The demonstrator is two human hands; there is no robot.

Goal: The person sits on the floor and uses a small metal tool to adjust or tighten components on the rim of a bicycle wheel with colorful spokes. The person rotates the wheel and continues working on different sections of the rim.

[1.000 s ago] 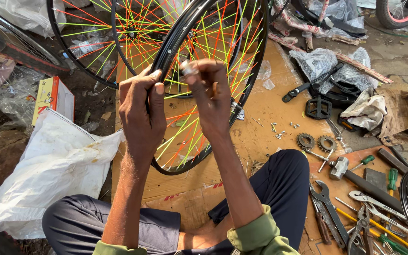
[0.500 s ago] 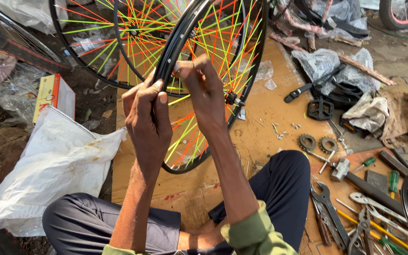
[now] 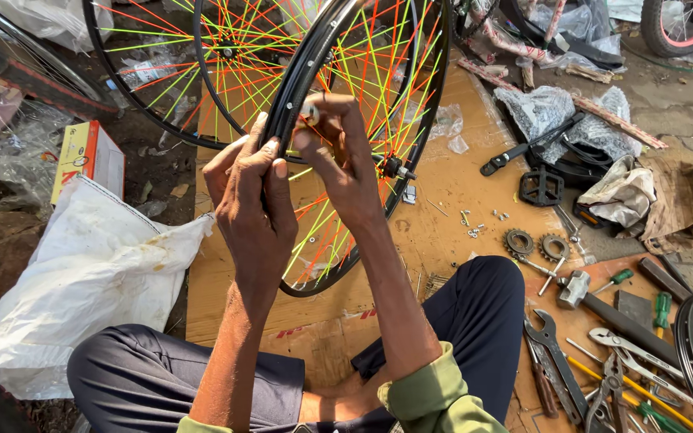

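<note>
**Both hands on the rim, a small piece pinched at its edge**

My left hand (image 3: 254,200) is wrapped around the black rim (image 3: 298,72) of the wheel, fingers closed over it to keep it upright in front of me. My right hand (image 3: 346,168) is just beside it, thumb and fingertips pinching a small pale piece (image 3: 310,112) against the inner edge of the rim. I cannot make out what the piece is. As I judge it, I am at the stage of working one point on the rim, where the orange and green spokes (image 3: 322,232) run in from the hub (image 3: 391,167). That calls for a firm left grip and a fine, steady pinch on the right, so the piece doesn't slip.

The wheel stands on the cardboard sheet (image 3: 443,232) just past my knees. To my near right lie a spanner (image 3: 555,361) and a hammer (image 3: 583,293), with two sprockets (image 3: 519,240) and a pedal (image 3: 541,186) farther out. A white sack (image 3: 98,273) sits on my left, with a yellow box (image 3: 82,156) behind it. A second wheel (image 3: 162,72) stands at the far left.
</note>
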